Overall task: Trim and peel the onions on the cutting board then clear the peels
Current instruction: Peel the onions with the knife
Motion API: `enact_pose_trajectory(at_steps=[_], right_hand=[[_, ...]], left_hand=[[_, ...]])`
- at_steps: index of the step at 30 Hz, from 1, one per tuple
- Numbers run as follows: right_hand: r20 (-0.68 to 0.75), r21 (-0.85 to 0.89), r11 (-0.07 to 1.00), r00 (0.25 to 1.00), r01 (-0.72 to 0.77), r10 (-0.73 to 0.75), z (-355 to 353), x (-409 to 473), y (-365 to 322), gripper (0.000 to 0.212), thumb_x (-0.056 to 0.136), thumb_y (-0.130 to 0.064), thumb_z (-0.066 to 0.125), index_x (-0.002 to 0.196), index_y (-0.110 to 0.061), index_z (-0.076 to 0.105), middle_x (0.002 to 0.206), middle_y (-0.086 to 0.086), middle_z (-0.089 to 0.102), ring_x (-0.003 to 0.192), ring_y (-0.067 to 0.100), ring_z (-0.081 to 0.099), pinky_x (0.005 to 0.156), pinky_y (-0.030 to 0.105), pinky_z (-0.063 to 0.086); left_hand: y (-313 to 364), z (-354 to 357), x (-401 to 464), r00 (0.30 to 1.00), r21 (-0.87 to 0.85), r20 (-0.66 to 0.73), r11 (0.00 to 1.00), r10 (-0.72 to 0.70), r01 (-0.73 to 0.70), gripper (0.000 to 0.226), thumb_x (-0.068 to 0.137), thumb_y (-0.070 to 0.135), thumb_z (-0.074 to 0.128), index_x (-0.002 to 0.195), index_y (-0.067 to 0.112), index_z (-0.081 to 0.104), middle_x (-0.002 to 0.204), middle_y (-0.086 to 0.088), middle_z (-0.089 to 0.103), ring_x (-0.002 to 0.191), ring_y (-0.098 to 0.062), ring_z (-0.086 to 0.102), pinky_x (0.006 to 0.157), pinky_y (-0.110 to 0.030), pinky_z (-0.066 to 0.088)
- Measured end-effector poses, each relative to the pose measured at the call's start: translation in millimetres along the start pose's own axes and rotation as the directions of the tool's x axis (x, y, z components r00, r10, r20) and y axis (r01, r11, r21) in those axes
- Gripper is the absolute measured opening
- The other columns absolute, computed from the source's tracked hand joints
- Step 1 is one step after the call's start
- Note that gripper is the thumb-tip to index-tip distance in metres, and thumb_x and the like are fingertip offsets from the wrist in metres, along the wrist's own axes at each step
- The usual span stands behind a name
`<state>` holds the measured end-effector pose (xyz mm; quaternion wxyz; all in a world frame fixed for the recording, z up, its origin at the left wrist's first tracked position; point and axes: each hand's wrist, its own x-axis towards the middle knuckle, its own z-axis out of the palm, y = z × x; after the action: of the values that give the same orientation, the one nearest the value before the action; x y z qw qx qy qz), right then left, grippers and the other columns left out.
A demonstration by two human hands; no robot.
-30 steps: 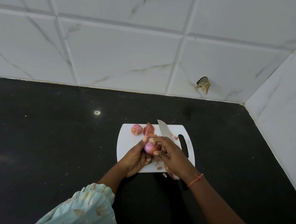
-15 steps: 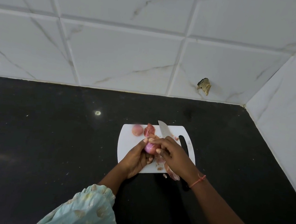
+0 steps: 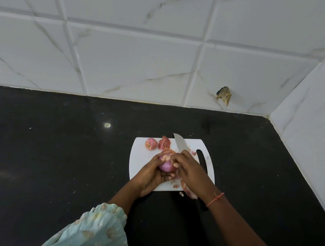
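A white cutting board (image 3: pixel 140 156) lies on the black counter. Above it, my left hand (image 3: pixel 150 173) grips a purple onion (image 3: pixel 166 165) from the left and below. My right hand (image 3: pixel 190 170) reaches in from the right, its fingertips pinching the skin at the onion's top end. Another small reddish onion (image 3: pixel 151 143) sits at the board's far left corner, with a loose piece of peel (image 3: pixel 164 142) beside it. A knife (image 3: pixel 178 142) lies on the board with its blade pointing away; my right hand hides its middle. More peels (image 3: pixel 189 191) lie at the board's near edge.
The black counter (image 3: pixel 54 151) runs to white marbled wall tiles at the back and right. A chipped spot (image 3: pixel 224 95) marks the back wall. A small white speck (image 3: pixel 107 125) lies on the counter left of the board.
My right fingertips have shifted a little over the onion's top, and more of its smooth purple surface shows. Knife, board and the other onion have stayed put.
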<state>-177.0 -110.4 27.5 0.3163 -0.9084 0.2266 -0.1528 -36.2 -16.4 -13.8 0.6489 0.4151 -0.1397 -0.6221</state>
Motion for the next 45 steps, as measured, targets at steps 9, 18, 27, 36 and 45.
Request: enact_pose_trajectory(at_steps=[9, 18, 27, 36, 45], right_hand=[[-0.099, 0.138, 0.99, 0.994, -0.027, 0.041, 1, -2, 5, 0.02, 0.097, -0.002, 0.047, 0.095, -0.021, 0.055, 0.09, -0.013, 0.056, 0.088, 0.01, 0.057, 0.078, 0.021, 0.045], [-0.155, 0.236, 0.968, 0.98, -0.083, 0.122, -10, 6, -9, 0.018, 0.099, -0.002, 0.046, 0.094, -0.017, 0.054, 0.08, -0.013, 0.057, 0.077, 0.002, 0.056, 0.072, 0.015, 0.044], [-0.181, 0.591, 0.717, 0.806, -0.369, 0.564, 4, 12, -4, 0.018, 0.101, -0.007, 0.046, 0.091, -0.022, 0.051, 0.084, 0.002, 0.06, 0.075, 0.014, 0.06, 0.083, 0.048, 0.056], [-0.295, 0.382, 0.904, 0.901, -0.193, 0.317, 9, 5, -12, 0.025, 0.088, -0.016, 0.071, 0.109, -0.025, 0.061, 0.106, -0.01, 0.06, 0.097, 0.002, 0.059, 0.078, 0.011, 0.047], [-0.329, 0.234, 0.966, 0.927, -0.105, 0.18, 7, 3, -17, 0.007, 0.087, -0.01, 0.07, 0.086, -0.014, 0.065, 0.086, -0.012, 0.061, 0.091, -0.002, 0.056, 0.074, 0.011, 0.045]], left_hand=[[1, -3, 1, 0.998, -0.045, 0.005, 0.997, -0.069, 0.069, 0.049, 0.097, 0.031, 0.042, 0.132, -0.001, 0.051, 0.108, -0.027, 0.063, 0.078, -0.024, 0.063, 0.076, -0.032, 0.057], [1, 7, -2, 1.0, 0.136, -0.003, 0.99, -0.026, 0.027, 0.055, 0.094, 0.052, 0.045, 0.124, 0.01, 0.062, 0.087, -0.004, 0.07, 0.063, -0.009, 0.044, 0.062, -0.023, 0.04], [3, -1, -5, 0.999, -0.093, 0.006, 0.995, 0.035, -0.034, 0.048, 0.096, 0.018, 0.057, 0.143, 0.022, 0.048, 0.133, -0.014, 0.062, 0.105, -0.021, 0.069, 0.074, -0.028, 0.058], [-4, -11, 4, 0.995, -0.126, 0.06, 0.99, 0.076, -0.068, 0.063, 0.089, -0.005, 0.065, 0.143, 0.025, 0.053, 0.142, -0.018, 0.057, 0.124, -0.035, 0.06, 0.093, -0.04, 0.058], [-2, -9, 0, 0.997, -0.166, 0.04, 0.985, 0.06, -0.053, 0.05, 0.087, 0.012, 0.072, 0.133, 0.012, 0.051, 0.129, -0.024, 0.064, 0.12, -0.037, 0.061, 0.103, -0.044, 0.053]])
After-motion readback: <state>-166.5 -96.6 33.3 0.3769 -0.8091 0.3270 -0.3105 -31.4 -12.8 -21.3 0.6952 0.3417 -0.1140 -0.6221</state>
